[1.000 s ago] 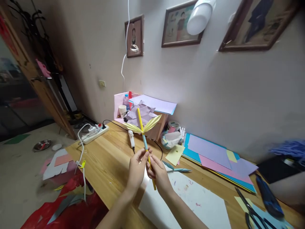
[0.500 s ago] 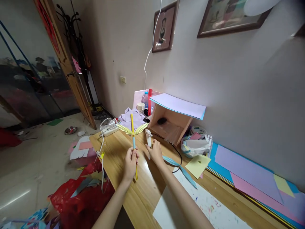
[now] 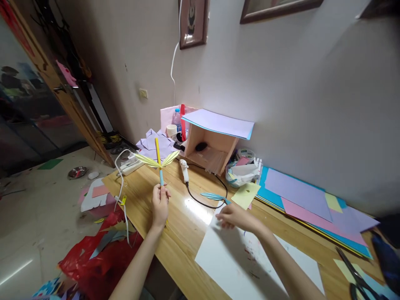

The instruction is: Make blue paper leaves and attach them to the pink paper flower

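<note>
My left hand (image 3: 160, 207) is closed around a thin yellow stick (image 3: 157, 150) with light-blue wrapping below two pleated pale-yellow paper leaves (image 3: 170, 159). The stick stands nearly upright, and its lower end shows under the hand. My right hand (image 3: 233, 215) hangs over the white paper (image 3: 218, 258), fingers loosely bent, with nothing visible in them. Just beyond it lies a pleated blue paper leaf (image 3: 212, 196), partly hidden by the hand; whether they touch I cannot tell. A white glue gun (image 3: 184, 171) with a black cord rests on the table, apart from both hands.
A box (image 3: 229, 154) roofed with lilac paper stands against the wall. Beside it are a basket of supplies (image 3: 243, 173) and a yellow sheet (image 3: 246, 194). Stacked coloured paper (image 3: 300, 196) runs along the wall. Scissors (image 3: 356, 273) lie at right; a power strip (image 3: 131, 166) sits at the left edge.
My right hand has moved from beside the glue gun toward the blue leaf and over the white paper. My left hand still holds the yellow stick. The view has turned right.
</note>
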The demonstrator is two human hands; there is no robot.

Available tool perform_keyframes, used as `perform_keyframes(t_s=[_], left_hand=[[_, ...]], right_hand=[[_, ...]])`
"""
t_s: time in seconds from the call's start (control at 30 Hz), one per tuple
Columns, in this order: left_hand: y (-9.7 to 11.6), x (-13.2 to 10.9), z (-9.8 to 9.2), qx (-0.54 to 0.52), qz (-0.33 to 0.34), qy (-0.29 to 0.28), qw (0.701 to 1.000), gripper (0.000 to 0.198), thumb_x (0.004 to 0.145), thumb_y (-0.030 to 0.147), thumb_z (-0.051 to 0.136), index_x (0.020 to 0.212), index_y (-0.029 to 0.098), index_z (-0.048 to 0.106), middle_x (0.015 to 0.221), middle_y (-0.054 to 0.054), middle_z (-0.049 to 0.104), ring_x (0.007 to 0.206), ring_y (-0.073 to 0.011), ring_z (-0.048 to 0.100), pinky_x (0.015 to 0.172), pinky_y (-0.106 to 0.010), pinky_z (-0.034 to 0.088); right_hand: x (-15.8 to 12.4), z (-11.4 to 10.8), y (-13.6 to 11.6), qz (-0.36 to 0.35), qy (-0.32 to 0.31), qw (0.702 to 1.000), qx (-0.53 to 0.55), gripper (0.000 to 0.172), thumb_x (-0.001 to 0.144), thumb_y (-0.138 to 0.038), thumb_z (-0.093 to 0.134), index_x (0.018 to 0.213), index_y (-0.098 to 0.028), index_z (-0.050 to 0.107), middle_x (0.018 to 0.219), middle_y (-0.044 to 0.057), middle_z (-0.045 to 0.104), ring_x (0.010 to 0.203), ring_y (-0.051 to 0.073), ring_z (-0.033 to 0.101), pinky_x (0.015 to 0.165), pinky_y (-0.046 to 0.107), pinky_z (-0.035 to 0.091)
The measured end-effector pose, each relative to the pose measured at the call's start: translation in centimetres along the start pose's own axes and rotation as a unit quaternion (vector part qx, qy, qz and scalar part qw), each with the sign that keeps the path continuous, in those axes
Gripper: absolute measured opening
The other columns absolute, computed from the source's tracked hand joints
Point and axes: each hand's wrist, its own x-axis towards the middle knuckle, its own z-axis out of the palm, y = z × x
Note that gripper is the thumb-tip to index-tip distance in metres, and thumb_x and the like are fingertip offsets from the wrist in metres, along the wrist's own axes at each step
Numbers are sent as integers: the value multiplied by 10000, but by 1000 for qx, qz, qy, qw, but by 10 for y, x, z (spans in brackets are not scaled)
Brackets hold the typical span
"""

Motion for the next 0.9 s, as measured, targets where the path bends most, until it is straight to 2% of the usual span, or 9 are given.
perform_keyframes(t_s=[0.03, 0.13, 0.2, 0.37, 0.47, 0.6, 0.67, 0.8, 0.9], left_hand=[[0, 0, 2, 1, 4, -2, 1000, 295, 806, 460, 474, 917, 187, 491, 609, 44, 437, 444, -55, 318, 412, -160, 251], [-1, -2, 11, -6, 13, -5, 1000, 289, 809, 448, 477, 922, 183, 499, 601, 46, 438, 437, -48, 311, 405, -152, 243], [0, -6, 18, -18, 13, -3, 1000, 288, 800, 445, 491, 915, 181, 502, 591, 48, 440, 429, -46, 309, 398, -149, 236], [2, -13, 29, -28, 25, -4, 999, 268, 799, 420, 502, 911, 176, 512, 585, 47, 455, 421, -40, 324, 391, -138, 242], [-2, -12, 32, -26, 45, 3, 999, 235, 795, 381, 516, 899, 170, 505, 568, 49, 464, 420, -39, 338, 388, -132, 249], [-9, -7, 37, -22, 54, 10, 998, 202, 808, 349, 496, 897, 168, 500, 557, 54, 466, 416, -39, 349, 385, -128, 257], [-11, -5, 39, -15, 52, 4, 999, 211, 808, 351, 496, 913, 168, 500, 565, 55, 471, 417, -39, 361, 386, -130, 267], [-12, -7, 42, -5, 46, -8, 999, 238, 805, 373, 505, 939, 176, 497, 535, 64, 452, 415, -50, 367, 380, -134, 266], [-10, -9, 41, -1, 42, -13, 999, 254, 806, 397, 502, 939, 179, 499, 508, 68, 432, 415, -54, 364, 387, -136, 262]], right_hand=[[-3, -12, 5, 8, 9, 998, -56, 229, 666, -389, 616, 568, -182, 633, 574, 49, 622, 544, 195, 557, 560, 298, 402], [5, -26, 8, -68, 151, 975, -149, 182, 679, -309, 613, 802, -182, 656, 827, 77, 644, 786, 223, 563, 700, 313, 403], [14, -21, 6, -109, 144, 970, -164, 228, 661, -249, 628, 870, -163, 652, 899, 91, 628, 864, 229, 541, 747, 315, 395], [6, -18, 6, -108, 181, 964, -159, 126, 745, -202, 518, 745, -183, 643, 784, 44, 633, 796, 181, 552, 726, 283, 397], [-19, -52, 26, -86, 246, 953, -157, 151, 761, -212, 484, 778, -197, 633, 826, 34, 641, 834, 180, 558, 770, 293, 393], [-66, -111, 71, 4, 358, 918, -169, 149, 742, -224, 477, 745, -182, 620, 783, 62, 635, 776, 214, 568, 746, 337, 407], [-86, -126, 86, 36, 390, 902, -182, 123, 712, -199, 493, 730, -169, 611, 800, 95, 621, 823, 254, 550, 783, 389, 387], [-90, -112, 72, 1, 403, 899, -175, 161, 757, -199, 458, 853, -176, 585, 909, 107, 586, 930, 255, 514, 847, 389, 364], [-55, -67, 30, -79, 278, 954, -79, 164, 806, -245, 427, 891, -206, 561, 915, 64, 585, 804, 192, 556, 755, 320, 423]])
